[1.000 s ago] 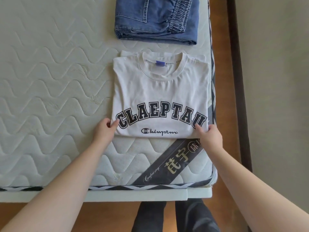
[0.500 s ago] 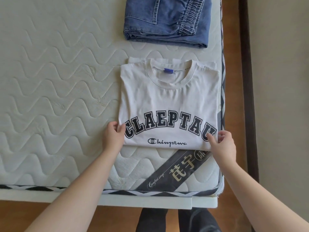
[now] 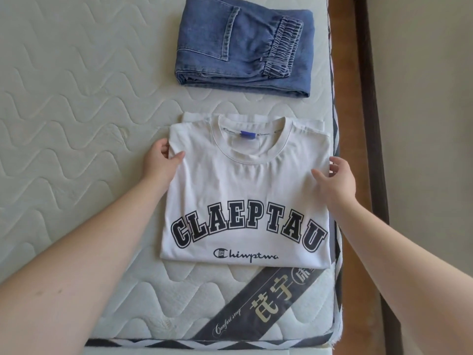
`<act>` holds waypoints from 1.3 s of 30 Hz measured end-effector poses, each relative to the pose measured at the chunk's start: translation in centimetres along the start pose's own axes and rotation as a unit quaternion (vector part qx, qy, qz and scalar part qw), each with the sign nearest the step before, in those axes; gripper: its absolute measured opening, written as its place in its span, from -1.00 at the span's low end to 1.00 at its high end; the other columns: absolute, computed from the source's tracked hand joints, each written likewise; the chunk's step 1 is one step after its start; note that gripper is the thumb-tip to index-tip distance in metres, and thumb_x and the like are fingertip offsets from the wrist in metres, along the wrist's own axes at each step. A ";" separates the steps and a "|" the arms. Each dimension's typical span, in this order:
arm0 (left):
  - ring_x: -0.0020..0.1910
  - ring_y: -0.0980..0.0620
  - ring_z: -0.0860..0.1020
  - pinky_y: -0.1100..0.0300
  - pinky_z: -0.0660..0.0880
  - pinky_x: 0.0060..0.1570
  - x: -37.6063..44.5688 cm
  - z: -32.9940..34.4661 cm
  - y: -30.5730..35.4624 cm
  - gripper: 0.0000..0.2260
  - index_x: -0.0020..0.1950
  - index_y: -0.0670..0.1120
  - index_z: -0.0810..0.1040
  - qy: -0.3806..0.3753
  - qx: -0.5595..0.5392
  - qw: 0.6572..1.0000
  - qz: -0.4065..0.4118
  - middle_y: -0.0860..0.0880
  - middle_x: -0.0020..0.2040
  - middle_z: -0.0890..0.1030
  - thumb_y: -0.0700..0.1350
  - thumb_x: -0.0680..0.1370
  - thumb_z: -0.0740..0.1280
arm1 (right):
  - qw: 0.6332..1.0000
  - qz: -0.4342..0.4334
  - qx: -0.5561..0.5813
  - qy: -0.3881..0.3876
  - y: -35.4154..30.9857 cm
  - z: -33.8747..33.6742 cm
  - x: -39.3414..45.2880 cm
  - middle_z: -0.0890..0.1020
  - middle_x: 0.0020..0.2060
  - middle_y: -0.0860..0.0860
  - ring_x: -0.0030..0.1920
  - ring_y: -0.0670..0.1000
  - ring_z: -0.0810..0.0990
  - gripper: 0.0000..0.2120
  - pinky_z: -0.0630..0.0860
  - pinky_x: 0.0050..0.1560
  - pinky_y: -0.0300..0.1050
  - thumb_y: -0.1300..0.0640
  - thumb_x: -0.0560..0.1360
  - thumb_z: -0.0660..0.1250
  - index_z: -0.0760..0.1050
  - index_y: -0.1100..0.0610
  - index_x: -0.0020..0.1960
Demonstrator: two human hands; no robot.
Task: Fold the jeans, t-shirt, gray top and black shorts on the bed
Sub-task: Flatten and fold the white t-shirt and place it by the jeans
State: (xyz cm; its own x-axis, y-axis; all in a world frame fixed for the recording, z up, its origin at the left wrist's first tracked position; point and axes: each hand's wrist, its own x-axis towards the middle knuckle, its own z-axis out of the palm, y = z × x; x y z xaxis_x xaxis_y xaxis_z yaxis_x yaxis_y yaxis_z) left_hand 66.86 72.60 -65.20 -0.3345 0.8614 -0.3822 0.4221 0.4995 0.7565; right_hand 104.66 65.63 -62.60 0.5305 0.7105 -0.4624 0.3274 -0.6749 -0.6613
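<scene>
A white t-shirt [image 3: 245,198] with dark block lettering lies folded into a rectangle, collar away from me, near the bed's right edge. My left hand [image 3: 161,162] pinches its upper left side edge, thumb on top of the cloth. On the upper right side edge my right hand [image 3: 337,180] has its thumb on the cloth and its fingers curled over the edge. The blue jeans [image 3: 245,44] lie folded just beyond the t-shirt. No gray top or black shorts are in view.
The quilted white mattress [image 3: 76,111] stretches bare to the left. Its right edge [image 3: 335,149] runs close beside the t-shirt, with a brown wooden bed frame [image 3: 363,124] and pale floor beyond. A grey label band [image 3: 268,306] crosses the near corner.
Both hands left the t-shirt's bottom corners and slid up its sides to near the shoulders. The view moved closer, and the jeans show more fully.
</scene>
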 end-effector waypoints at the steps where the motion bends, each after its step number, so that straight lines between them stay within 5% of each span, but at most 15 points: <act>1: 0.06 -0.03 0.59 0.12 0.52 0.14 0.8 0.0 0.5 -0.57 0.34 -0.15 0.48 -0.004 -0.003 1.000 0.013 -0.05 0.11 0.61 -0.20 0.50 0.47 | 1.000 -0.005 0.006 0.001 -0.5 0.1 0.8 0.52 0.12 -0.11 0.02 -0.01 0.57 -0.45 0.56 -0.05 -0.06 0.04 0.49 0.45 0.33 -0.01 0.42; 8: -0.11 0.11 0.59 0.41 0.48 -0.06 4.7 0.0 3.4 -0.66 0.27 -0.18 0.56 -0.054 0.023 0.997 0.045 -0.05 0.05 0.61 -0.19 0.51 0.46 | 0.999 -0.031 0.007 -0.002 -3.4 -0.2 4.9 0.57 0.04 -0.12 -0.10 -0.11 0.56 -0.58 0.52 -0.18 -0.19 0.04 0.53 0.39 0.42 -0.03 0.37; 13: -0.14 0.07 0.57 0.24 0.48 -0.08 5.8 -0.1 4.3 -0.82 0.15 -0.12 0.54 -0.093 -0.002 0.996 0.014 -0.13 0.05 0.63 -0.20 0.56 0.40 | 0.998 -0.055 -0.026 -0.002 -3.5 -1.0 6.7 0.63 -0.14 -0.09 -0.18 -0.09 0.56 -0.91 0.42 -0.30 -0.22 -0.01 0.55 0.33 0.57 -0.04 0.01; 17: -0.11 0.06 0.59 0.22 0.51 0.00 6.6 -0.6 4.7 -0.86 0.00 -0.01 0.58 -0.148 -0.023 0.989 -0.011 -0.11 0.02 0.64 -0.25 0.55 0.40 | 0.997 -0.070 -0.026 0.000 -3.3 -0.6 7.2 0.60 -0.08 -0.13 -0.20 -0.16 0.53 -0.86 0.43 -0.26 -0.20 -0.02 0.54 0.34 0.52 -0.07 0.09; 21: -0.30 0.29 0.61 0.47 0.50 -0.20 7.5 -1.2 5.6 -0.87 -0.06 0.02 0.61 -0.190 0.026 0.981 0.002 0.01 -0.10 0.65 -0.20 0.49 0.47 | 0.992 -0.110 -0.053 -0.011 -4.6 0.0 7.7 0.56 -0.14 -0.19 -0.22 -0.17 0.52 -0.81 0.39 -0.31 -0.24 0.03 0.52 0.38 0.55 -0.12 0.12; 25: -0.18 0.17 0.57 0.51 0.45 -0.15 7.9 -1.6 6.2 -0.83 0.00 -0.02 0.60 -0.190 0.058 0.979 0.052 0.13 -0.17 0.65 -0.27 0.51 0.45 | 0.985 -0.125 -0.117 0.028 -5.2 0.5 8.0 0.58 -0.06 -0.06 0.05 0.07 0.54 -0.89 0.45 0.01 -0.07 0.01 0.52 0.36 0.60 -0.07 0.04; 27: -0.15 0.17 0.55 0.46 0.41 -0.11 7.9 -1.1 6.8 -0.80 0.08 0.00 0.61 -0.210 0.140 0.962 0.105 0.10 -0.13 0.64 -0.18 0.49 0.50 | 0.967 -0.159 -0.198 0.028 -5.6 1.1 7.9 0.55 0.08 -0.02 0.19 0.12 0.43 -0.81 0.26 0.18 0.00 -0.05 0.54 0.34 0.58 -0.07 0.13; 31: -0.22 0.17 0.50 0.39 0.36 -0.20 8.0 1.7 8.6 -0.78 0.04 0.01 0.63 -0.210 0.236 0.932 0.177 0.04 -0.13 0.62 -0.05 0.43 0.55 | 0.932 -0.238 -0.272 -0.032 -7.4 3.3 7.6 0.56 0.09 -0.08 0.22 0.09 0.37 -0.74 0.09 0.06 -0.08 -0.14 0.54 0.34 0.57 -0.08 0.17; 34: -0.23 0.07 0.50 0.29 0.39 -0.20 8.0 3.4 9.6 -0.80 -0.03 -0.06 0.62 -0.181 0.260 0.926 0.205 0.00 -0.16 0.62 -0.06 0.42 0.55 | 0.943 -0.218 -0.252 -0.018 -8.7 4.3 7.9 0.51 -0.09 -0.17 0.15 0.05 0.39 -0.79 0.05 -0.02 -0.10 -0.16 0.51 0.36 0.55 -0.05 0.03; 39: 0.00 -0.07 0.54 0.03 0.41 0.07 6.9 4.1 8.8 -0.85 -0.03 0.00 0.60 -0.093 0.318 0.914 0.236 0.04 -0.10 0.60 -0.04 0.46 0.50 | 0.945 -0.207 -0.251 0.029 -8.2 4.5 7.4 0.59 -0.02 -0.13 0.15 0.05 0.41 -0.80 0.11 0.05 -0.05 -0.11 0.54 0.35 0.56 -0.02 0.06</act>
State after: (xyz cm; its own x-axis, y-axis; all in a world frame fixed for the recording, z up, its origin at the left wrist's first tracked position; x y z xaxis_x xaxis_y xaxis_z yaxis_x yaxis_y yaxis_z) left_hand 71.77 83.31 -63.32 0.1350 0.9660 -0.2207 0.9062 -0.0303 0.4217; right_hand 102.41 77.36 -63.23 0.3126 0.9324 -0.1816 0.8382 -0.3607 -0.4090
